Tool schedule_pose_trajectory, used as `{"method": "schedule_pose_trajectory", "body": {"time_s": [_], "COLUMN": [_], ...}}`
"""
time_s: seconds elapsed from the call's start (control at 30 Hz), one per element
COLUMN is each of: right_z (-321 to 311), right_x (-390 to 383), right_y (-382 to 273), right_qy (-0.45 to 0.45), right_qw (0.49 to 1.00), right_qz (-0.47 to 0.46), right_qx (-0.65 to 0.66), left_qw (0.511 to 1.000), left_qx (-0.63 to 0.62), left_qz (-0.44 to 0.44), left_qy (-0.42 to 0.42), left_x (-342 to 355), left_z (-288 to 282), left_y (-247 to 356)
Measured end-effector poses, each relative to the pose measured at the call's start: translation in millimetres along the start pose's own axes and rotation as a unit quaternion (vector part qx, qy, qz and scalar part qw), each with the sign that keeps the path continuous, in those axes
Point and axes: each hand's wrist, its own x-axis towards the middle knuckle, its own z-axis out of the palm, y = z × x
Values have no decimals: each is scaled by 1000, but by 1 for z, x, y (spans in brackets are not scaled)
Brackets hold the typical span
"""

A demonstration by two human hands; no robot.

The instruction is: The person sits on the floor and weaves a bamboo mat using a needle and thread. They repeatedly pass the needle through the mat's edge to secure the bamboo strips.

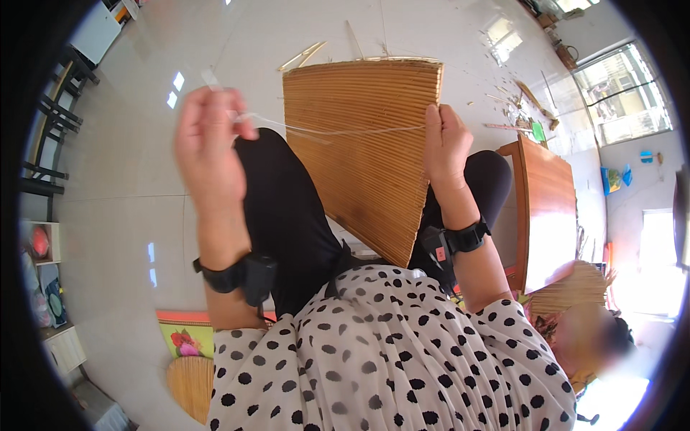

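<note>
My left hand (pixel 212 147), slightly blurred, is raised left of a ribbed straw-coloured panel (pixel 352 172), fingers closed on a thin white string (pixel 323 132). The string runs across the panel toward my right hand. My right hand (pixel 447 147) grips the panel's right edge, thumb on its face; whether it also holds the string's end is unclear. The panel stands tilted between my knees (pixel 266 179).
A wooden table (pixel 546 208) is at the right, with another person (pixel 589 337) and a ribbed piece (pixel 568 293) below it. Loose sticks (pixel 305 52) and debris (pixel 521 104) lie on the tiled floor. Dark benches (pixel 49 122) line the left.
</note>
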Motion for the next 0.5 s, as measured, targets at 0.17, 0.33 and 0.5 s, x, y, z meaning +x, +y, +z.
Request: {"method": "schedule_pose_trajectory", "body": {"time_s": [0.17,0.33,0.5], "right_z": [8,5,2], "right_x": [-7,-14,-24], "right_y": [-2,-7,-3], "right_qy": [-20,-35,-47], "right_qw": [1000,998,993], "right_qz": [-11,9,-19], "right_qx": [17,53,104], "left_qw": [980,968,978], "left_qx": [2,17,-85], "left_qz": [-99,-120,-101], "left_qy": [-170,-220,-161], "left_x": [-31,-37,-12], "left_z": [48,59,26], "left_y": [-25,-31,-9]}}
